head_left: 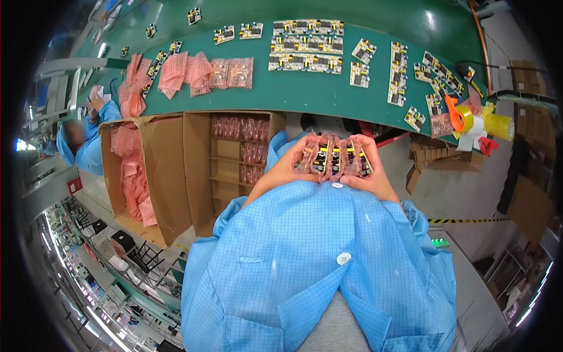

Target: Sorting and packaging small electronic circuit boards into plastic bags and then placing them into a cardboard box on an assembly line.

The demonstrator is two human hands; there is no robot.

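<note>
Close to my chest, a row of several circuit boards in pink bubble bags (pixel 333 157) stands side by side between my two hands. My left hand (pixel 285 167) presses on the row's left end, its fingers closed round the bags. On the other end, my right hand (pixel 375 173) is wrapped with its thumb below and fingers behind. Left of my hands stands an open cardboard box (pixel 226 114) with dividers, holding rows of bagged boards (pixel 253 154). Beyond it, flat pink bubble bags (pixel 174 76) and two bagged boards (pixel 239 73) lie on the green bench (pixel 311 97).
Bare circuit boards lie in rows (pixel 307 44) and singly along the bench. An orange tape dispenser (pixel 460 120) and a yellow tape roll (pixel 498 126) sit at its right end. A second box (pixel 166 176) holds pink bags. A co-worker in blue (pixel 91 144) is at far left.
</note>
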